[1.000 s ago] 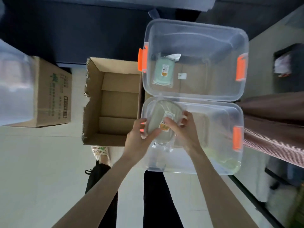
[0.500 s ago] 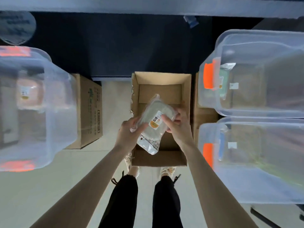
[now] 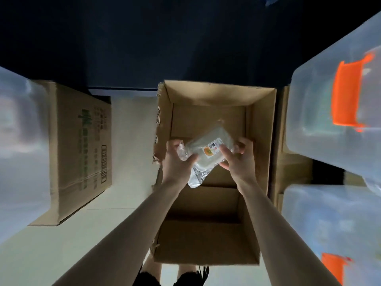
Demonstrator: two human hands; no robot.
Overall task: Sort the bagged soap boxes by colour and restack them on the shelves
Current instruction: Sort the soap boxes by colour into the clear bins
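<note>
The left hand [image 3: 177, 159] and right hand [image 3: 239, 159] pinch opposite ends of a pale bagged soap box [image 3: 208, 149] with an orange-marked label, holding it tilted in the air above the open cardboard box [image 3: 260, 124] on the floor. A second ago it hung over the nearer clear bin [image 3: 329, 234] at right, and it has since swung left. The pick looks complete and the carton seems the likely drop point, with restacking on the shelves still ahead.
</note>
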